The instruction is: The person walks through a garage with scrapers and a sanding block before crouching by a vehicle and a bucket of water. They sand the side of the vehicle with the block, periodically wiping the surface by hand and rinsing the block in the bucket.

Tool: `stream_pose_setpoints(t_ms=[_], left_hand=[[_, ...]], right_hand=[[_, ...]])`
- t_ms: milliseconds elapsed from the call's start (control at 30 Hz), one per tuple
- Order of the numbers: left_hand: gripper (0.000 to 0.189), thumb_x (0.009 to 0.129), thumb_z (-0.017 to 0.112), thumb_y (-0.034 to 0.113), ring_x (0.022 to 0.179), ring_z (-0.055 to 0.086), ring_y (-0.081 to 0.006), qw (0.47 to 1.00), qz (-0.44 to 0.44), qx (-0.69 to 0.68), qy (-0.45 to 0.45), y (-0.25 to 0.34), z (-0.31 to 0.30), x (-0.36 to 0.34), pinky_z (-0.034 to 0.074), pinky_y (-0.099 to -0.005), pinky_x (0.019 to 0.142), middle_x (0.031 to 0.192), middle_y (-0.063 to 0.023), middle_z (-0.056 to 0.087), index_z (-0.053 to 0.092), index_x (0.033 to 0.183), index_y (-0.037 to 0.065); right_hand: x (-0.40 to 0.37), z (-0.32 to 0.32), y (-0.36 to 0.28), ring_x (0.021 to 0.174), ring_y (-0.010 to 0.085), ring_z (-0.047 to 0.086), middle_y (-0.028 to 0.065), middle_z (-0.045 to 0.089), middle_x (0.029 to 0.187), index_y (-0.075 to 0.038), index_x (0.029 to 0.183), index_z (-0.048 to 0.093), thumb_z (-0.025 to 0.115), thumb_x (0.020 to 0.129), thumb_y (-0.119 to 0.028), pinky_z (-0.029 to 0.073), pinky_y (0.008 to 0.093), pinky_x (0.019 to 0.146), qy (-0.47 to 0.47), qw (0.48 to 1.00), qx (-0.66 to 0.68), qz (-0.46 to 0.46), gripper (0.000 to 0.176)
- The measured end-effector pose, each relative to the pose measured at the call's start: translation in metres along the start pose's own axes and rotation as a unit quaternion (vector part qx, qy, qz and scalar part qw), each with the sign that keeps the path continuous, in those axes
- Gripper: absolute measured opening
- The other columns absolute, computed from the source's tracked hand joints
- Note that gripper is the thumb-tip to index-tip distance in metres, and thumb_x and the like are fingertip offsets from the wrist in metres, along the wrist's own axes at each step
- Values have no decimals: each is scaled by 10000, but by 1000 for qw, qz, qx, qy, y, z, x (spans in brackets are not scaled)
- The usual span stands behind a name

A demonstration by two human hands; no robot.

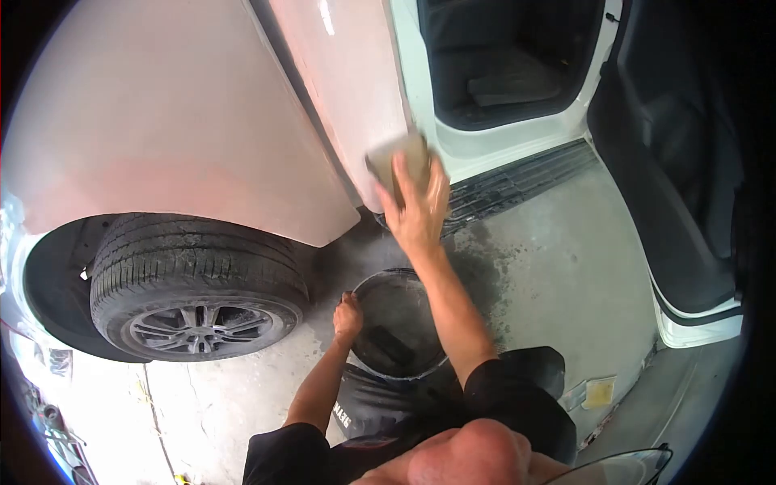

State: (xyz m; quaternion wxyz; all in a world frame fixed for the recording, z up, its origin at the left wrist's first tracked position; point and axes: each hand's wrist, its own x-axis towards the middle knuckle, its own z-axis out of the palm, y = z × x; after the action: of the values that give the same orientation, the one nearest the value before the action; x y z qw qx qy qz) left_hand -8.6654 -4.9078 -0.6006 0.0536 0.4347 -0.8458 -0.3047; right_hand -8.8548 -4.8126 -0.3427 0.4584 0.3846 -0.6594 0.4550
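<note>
Against the car's pink panel, the right hand holds a tan pad pressed flat; the left hand clenches the bucket rim. Leaning on that rim could tip the bucket over.

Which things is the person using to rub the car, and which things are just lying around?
In use:
- right hand pressing a sanding block on the car panel
- left hand on the rim of the bucket
- dark block inside the bucket

Just lying about:
- yellow pad
- wheel
- open door
</note>
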Motion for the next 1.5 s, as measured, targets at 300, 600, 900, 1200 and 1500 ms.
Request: stream_pose_setpoints(t_ms=[300, 600, 900, 1200, 1500], left_hand=[[416, 1053, 337, 368, 1048, 608, -501, 1000, -4, -10, 8, 3, 5, 1, 476, -567, 906, 1106, -302, 646, 548, 1162, 26], [430, 1054, 325, 377, 1064, 603, -491, 1000, -8, -5, 7, 4, 6, 2, 481, -557, 902, 1141, -300, 634, 547, 1155, 23], [422, 1050, 344, 368, 1072, 601, -500, 1000, -18, -10, 7, 7, 1, -1, 475, -557, 925, 1141, -296, 639, 545, 1159, 13], [425, 1050, 343, 372, 1065, 607, -492, 1000, -19, -11, -1, 9, 2, 0, 480, -550, 921, 1131, -299, 640, 542, 1176, 18], [407, 1048, 352, 362, 1059, 611, -489, 1000, -27, -2, -4, 5, -4, -2, 483, -547, 917, 1108, -295, 649, 552, 1168, 28]], right_hand=[[90, -3, -12, 1136, 469, 494, 338, 439, 1332, -181, 1418, 543, 768, 830, -271, 426, 525, 921, 47, 998, 36, -34, 636], [133, -5, -26, 1117, 487, 498, 332, 461, 1284, -167, 1418, 541, 776, 821, -297, 420, 553, 912, 59, 996, 50, -36, 654], [77, -6, -16, 1274, 475, 443, 323, 444, 1369, -140, 1379, 587, 771, 837, -282, 389, 518, 1060, 20, 999, 29, 0, 590], [41, -10, -10, 1274, 497, 437, 345, 412, 1402, -140, 1408, 559, 769, 833, -263, 381, 543, 1048, -1, 1000, 2, -2, 623], [68, 8, -25, 1237, 484, 441, 338, 405, 1393, -174, 1409, 566, 774, 833, -290, 373, 536, 1020, 18, 1000, -16, -16, 623]])
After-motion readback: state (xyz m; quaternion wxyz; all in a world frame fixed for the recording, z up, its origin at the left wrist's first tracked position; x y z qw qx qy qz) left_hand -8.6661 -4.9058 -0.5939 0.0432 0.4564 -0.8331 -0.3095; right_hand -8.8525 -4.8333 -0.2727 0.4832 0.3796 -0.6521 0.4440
